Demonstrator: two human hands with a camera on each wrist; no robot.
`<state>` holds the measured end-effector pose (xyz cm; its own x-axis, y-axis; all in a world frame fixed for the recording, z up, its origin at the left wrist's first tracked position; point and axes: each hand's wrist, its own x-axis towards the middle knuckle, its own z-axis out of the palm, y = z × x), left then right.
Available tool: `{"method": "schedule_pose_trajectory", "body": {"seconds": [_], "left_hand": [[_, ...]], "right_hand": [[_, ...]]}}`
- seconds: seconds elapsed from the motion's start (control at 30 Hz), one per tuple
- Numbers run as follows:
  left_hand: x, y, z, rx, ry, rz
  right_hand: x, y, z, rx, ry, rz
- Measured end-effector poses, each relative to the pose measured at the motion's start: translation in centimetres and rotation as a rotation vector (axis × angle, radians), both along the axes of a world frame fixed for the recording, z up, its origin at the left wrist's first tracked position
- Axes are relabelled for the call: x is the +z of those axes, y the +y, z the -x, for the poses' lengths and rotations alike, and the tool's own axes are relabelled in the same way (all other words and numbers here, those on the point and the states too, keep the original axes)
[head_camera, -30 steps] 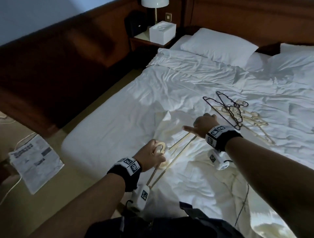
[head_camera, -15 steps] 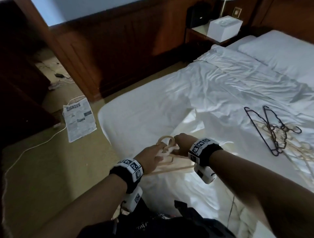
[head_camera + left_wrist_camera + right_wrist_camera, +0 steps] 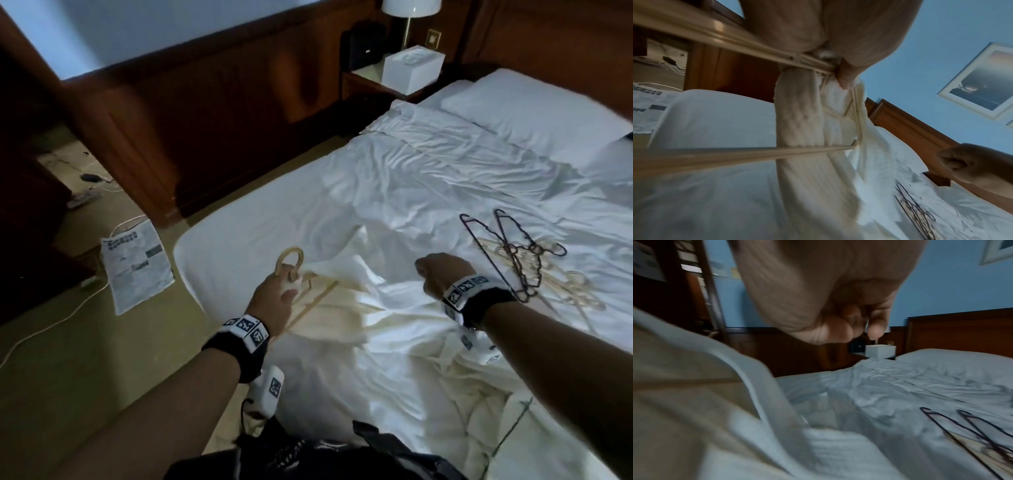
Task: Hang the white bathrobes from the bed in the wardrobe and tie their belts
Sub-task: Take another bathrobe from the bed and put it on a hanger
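Note:
A white bathrobe (image 3: pixel 346 308) lies on the bed (image 3: pixel 246 233) near its left edge, with a pale wooden hanger (image 3: pixel 290 260) inside its collar. My left hand (image 3: pixel 279 296) grips the hanger's neck just under the hook. The left wrist view shows my thumb (image 3: pixel 846 78) pressed on the hanger (image 3: pixel 735 152) and the robe's collar (image 3: pixel 801 113). My right hand (image 3: pixel 440 274) hovers to the right above the robe, curled into a fist and holding nothing. The right wrist view shows its fingers (image 3: pixel 849 327) folded in, with robe cloth (image 3: pixel 715 418) below.
A tangle of black wire and pale wooden hangers (image 3: pixel 520 263) lies on the sheet right of my right hand. A newspaper (image 3: pixel 137 267) and white cables lie on the floor at left. A bedside table holds a white box (image 3: pixel 412 68); pillows (image 3: pixel 534 113) lie at the head.
My right hand has let go near the hanger's hook and moved right, now a fist over the bed. My left hand still holds the hanger, hook raised a little.

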<state>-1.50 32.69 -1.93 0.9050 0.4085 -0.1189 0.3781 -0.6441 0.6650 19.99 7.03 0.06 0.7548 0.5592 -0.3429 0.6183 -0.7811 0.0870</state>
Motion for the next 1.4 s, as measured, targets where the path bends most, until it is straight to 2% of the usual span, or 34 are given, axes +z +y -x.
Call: {"method": "schedule_pose_trajectory", "body": {"seconds": [0.13, 0.2, 0.37, 0.5, 0.63, 0.73, 0.8, 0.9, 1.0, 1.1, 1.17, 1.23, 1.33, 1.4], "left_hand": [[0.1, -1.8, -2.1, -0.101, -0.021, -0.032], [0.8, -2.6, -2.9, -0.125, -0.043, -0.041], [2.5, -4.0, -3.2, -0.187, -0.091, -0.034], [3.4, -4.4, -1.9, -0.216, -0.135, -0.023], [3.9, -4.1, -0.6, -0.057, -0.199, 0.204], [4.4, -4.1, -1.1, -0.017, -0.211, 0.201], [5.0, -4.4, -3.0, -0.051, -0.202, 0.157], [6.4, -5.4, -8.0, -0.123, -0.157, -0.028], [9.6, -8.1, -13.9, -0.143, -0.076, -0.081], [13.9, -12.7, -19.1, -0.237, -0.113, -0.228], [17.1, -16.7, -21.1, -0.33, -0.199, -0.324], [20.4, -20.9, -22.1, -0.406, -0.294, -0.271], [24.3, -26.7, -22.2, -0.519, -0.415, -0.017], [25.8, -29.1, -21.4, -0.598, -0.433, 0.162]], "right_hand": [[-1.3, 1.9, 3.1, -0.019, 0.068, -0.383], [-1.7, 3.3, 4.1, 0.01, 0.086, -0.453], [-1.4, 6.1, 4.7, 0.276, 0.016, -0.425], [-0.2, 7.1, 4.3, 0.293, 0.111, -0.326], [2.4, 7.7, 3.2, 0.465, -0.014, -0.216], [5.8, 7.8, 0.7, 0.561, -0.106, -0.127], [8.7, 6.6, -1.9, 0.566, -0.211, -0.079], [15.0, 1.6, -5.1, 0.469, -0.401, -0.027], [22.5, -6.1, -6.3, 0.286, -0.586, 0.058], [28.5, -14.7, -4.6, 0.02, -0.724, 0.098], [30.7, -19.6, -2.2, -0.13, -0.801, 0.088], [31.7, -23.5, 0.5, -0.283, -0.851, 0.05], [31.4, -27.1, 3.9, -0.51, -0.889, -0.013], [30.2, -28.2, 5.6, -0.64, -0.885, -0.052]]}}
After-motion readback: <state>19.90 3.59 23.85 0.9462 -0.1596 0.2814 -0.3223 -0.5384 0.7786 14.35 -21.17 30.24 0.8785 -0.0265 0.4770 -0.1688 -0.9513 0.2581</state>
